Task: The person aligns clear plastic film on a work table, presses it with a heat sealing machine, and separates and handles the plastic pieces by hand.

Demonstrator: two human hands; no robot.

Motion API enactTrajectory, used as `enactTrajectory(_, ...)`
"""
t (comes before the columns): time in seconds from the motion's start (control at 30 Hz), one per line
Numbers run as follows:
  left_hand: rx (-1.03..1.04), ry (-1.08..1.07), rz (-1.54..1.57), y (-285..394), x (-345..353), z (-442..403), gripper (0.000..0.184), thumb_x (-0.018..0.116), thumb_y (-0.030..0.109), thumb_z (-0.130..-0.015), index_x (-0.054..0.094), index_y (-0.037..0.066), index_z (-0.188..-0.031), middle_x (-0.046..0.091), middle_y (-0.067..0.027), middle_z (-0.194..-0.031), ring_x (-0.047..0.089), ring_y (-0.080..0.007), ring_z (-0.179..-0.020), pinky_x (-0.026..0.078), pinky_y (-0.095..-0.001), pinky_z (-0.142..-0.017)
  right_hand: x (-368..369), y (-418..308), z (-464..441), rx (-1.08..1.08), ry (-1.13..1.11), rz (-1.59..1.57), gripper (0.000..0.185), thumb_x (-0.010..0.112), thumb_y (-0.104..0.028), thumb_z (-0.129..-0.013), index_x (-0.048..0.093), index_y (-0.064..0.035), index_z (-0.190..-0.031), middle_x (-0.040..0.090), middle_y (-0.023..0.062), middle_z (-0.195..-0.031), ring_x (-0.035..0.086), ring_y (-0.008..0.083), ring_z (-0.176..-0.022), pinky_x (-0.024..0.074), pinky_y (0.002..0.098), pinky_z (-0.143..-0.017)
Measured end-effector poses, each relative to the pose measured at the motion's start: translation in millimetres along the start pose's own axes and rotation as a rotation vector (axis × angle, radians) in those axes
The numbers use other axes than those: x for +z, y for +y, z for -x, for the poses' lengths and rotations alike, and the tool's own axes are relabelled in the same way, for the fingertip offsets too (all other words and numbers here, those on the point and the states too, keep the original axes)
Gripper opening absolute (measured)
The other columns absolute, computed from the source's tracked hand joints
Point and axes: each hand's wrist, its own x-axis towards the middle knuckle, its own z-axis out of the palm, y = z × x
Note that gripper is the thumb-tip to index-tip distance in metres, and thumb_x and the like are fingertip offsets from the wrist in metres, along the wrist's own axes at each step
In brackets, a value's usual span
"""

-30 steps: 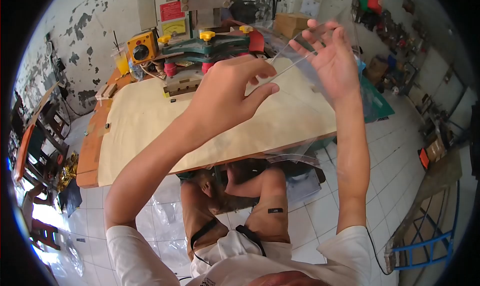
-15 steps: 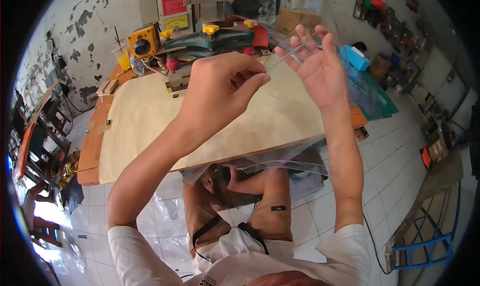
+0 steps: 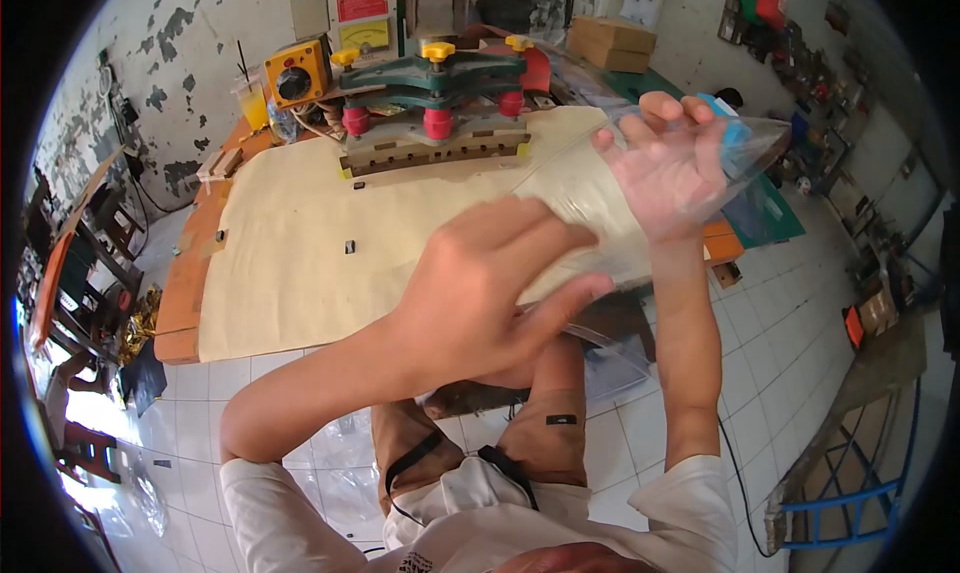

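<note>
A clear plastic sheet or bag (image 3: 580,188) is spread between my two hands above the table. My right hand (image 3: 672,168) is raised at the right, palm towards me, fingers apart and loosely bent; the clear film covers it, and I cannot tell whether the hand is inside or behind. Lower and further left, my left hand (image 3: 490,288) is by the film's near edge. Its thumb and fingers are apart, somewhat smeared by motion, with no hold on the film visible. More clear film (image 3: 610,363) hangs over my lap.
A press with yellow knobs (image 3: 437,53) and a long metal bar stands at the table's back. Beside it are a yellow dial box (image 3: 297,73) and a cup of orange drink (image 3: 250,103). Small dark pieces (image 3: 350,247) lie on the tan table cover (image 3: 290,283). Behind is a cardboard box (image 3: 612,43).
My left hand has come down and towards me, its pinch on a thin clear edge opened. The film is now spread out over my right hand, which has shifted slightly right and lower.
</note>
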Motion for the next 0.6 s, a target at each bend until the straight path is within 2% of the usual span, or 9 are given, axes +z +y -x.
enactTrajectory(0.03, -0.001, 0.001, 0.002, -6.1, 3.5, -2.8, 0.019, 0.074, 0.009, -0.082, 0.068, 0.0, -0.097, 0.066, -0.0128, -0.086, 0.065, -0.0291, -0.076, 0.051, -0.0357, -0.068, 2.0, 0.1, 0.9, 0.01, -0.06, -0.041, 0.028, 0.046, -0.046, -0.101, 0.061, -0.0239, -0.108, 0.053, -0.0003, -0.107, 0.052, 0.0183, -0.084, 0.037, 0.0585, -0.104)
enactTrajectory(0.07, -0.042, 0.121, -0.041, -15.3, 9.5, -6.0, 0.019, 0.072, 0.01, -0.084, 0.067, -0.001, -0.1, 0.067, -0.0134, -0.087, 0.065, -0.0303, -0.078, 0.051, -0.035, -0.072, 5.9, 0.7, 2.7, 0.011, -0.057, -0.04, 0.028, 0.046, -0.046, -0.101, 0.061, -0.0239, -0.108, 0.053, -0.0003, -0.107, 0.052, 0.0183, -0.084, 0.037, 0.0585, -0.104)
enactTrajectory(0.13, -0.19, 0.178, -0.02, -26.7, 10.9, -9.9, 0.024, 0.066, 0.015, -0.091, 0.065, -0.004, -0.106, 0.069, -0.0109, -0.09, 0.065, -0.0239, -0.081, 0.051, -0.0319, -0.079, 20.2, 4.1, 5.4, 0.0, -0.063, -0.002, 0.024, 0.048, -0.042, -0.101, 0.062, -0.0236, -0.101, 0.054, -0.0071, -0.103, 0.05, 0.0097, -0.08, 0.0345, 0.0474, -0.098)
enactTrajectory(0.17, -0.195, 0.179, -0.019, -31.6, 9.0, -11.0, 0.024, 0.066, 0.015, -0.091, 0.065, -0.004, -0.106, 0.069, -0.0109, -0.09, 0.065, -0.0239, -0.081, 0.051, -0.0319, -0.079, 23.5, 5.2, 6.1, 0.003, -0.06, -0.005, 0.024, 0.048, -0.042, -0.101, 0.062, -0.0236, -0.101, 0.054, -0.0071, -0.103, 0.05, 0.0097, -0.08, 0.0345, 0.0474, -0.098)
enactTrajectory(0.23, -0.564, -0.104, 0.411, -39.5, 5.9, -13.3, 0.026, 0.066, 0.018, -0.093, 0.065, -0.005, -0.106, 0.068, -0.0067, -0.089, 0.063, -0.014, -0.081, 0.051, -0.0293, -0.078, 26.8, 5.7, 6.4, 0.009, -0.064, -0.043, 0.024, 0.047, -0.042, -0.102, 0.062, -0.0229, -0.101, 0.053, -0.0068, -0.101, 0.05, 0.0113, -0.08, 0.0343, 0.0479, -0.098)
enactTrajectory(0.27, -0.651, -0.173, 0.471, -41.1, 4.5, -13.5, 0.027, 0.066, 0.019, -0.095, 0.065, -0.006, -0.104, 0.066, -0.0034, -0.088, 0.06, -0.0077, -0.082, 0.05, -0.026, -0.077, 26.5, 5.3, 6.4, 0.008, -0.064, -0.042, 0.024, 0.047, -0.042, -0.102, 0.062, -0.0229, -0.101, 0.053, -0.0068, -0.101, 0.05, 0.0113, -0.08, 0.0343, 0.0479, -0.098)
enactTrajectory(0.37, -0.666, -0.166, 0.62, -47.5, 6.7, -10.4, 0.023, 0.066, 0.016, -0.094, 0.065, -0.006, -0.101, 0.065, -0.0033, -0.087, 0.059, -0.0074, -0.08, 0.05, -0.0236, -0.074, 24.3, 4.1, 8.4, 0.039, -0.085, -0.047, 0.023, 0.049, -0.041, -0.101, 0.062, -0.0226, -0.102, 0.053, -0.0064, -0.101, 0.05, 0.0131, -0.081, 0.0345, 0.048, -0.097)
enactTrajectory(0.57, -0.668, -0.156, 0.606, -49.4, 6.9, -4.6, 0.017, 0.065, 0.012, -0.094, 0.064, -0.005, -0.097, 0.063, -0.0018, -0.083, 0.056, -0.0069, -0.075, 0.049, -0.0236, -0.07, 2.3, -2.5, 12.3, 0.115, -0.124, 0.013, 0.017, 0.049, -0.033, -0.102, 0.062, -0.0232, -0.105, 0.054, -0.005, -0.104, 0.052, 0.0146, -0.082, 0.0365, 0.047, -0.096)
enactTrajectory(0.6, -0.671, -0.156, 0.606, -49.3, 5.8, -4.5, 0.017, 0.065, 0.012, -0.094, 0.064, -0.005, -0.097, 0.063, -0.0018, -0.083, 0.056, -0.0069, -0.075, 0.049, -0.0236, -0.07, -9.4, -5.7, 13.9, 0.119, -0.163, 0.009, 0.015, 0.052, -0.032, -0.1, 0.061, -0.0232, -0.108, 0.056, -0.0012, -0.112, 0.054, 0.0168, -0.082, 0.0388, 0.0502, -0.097)
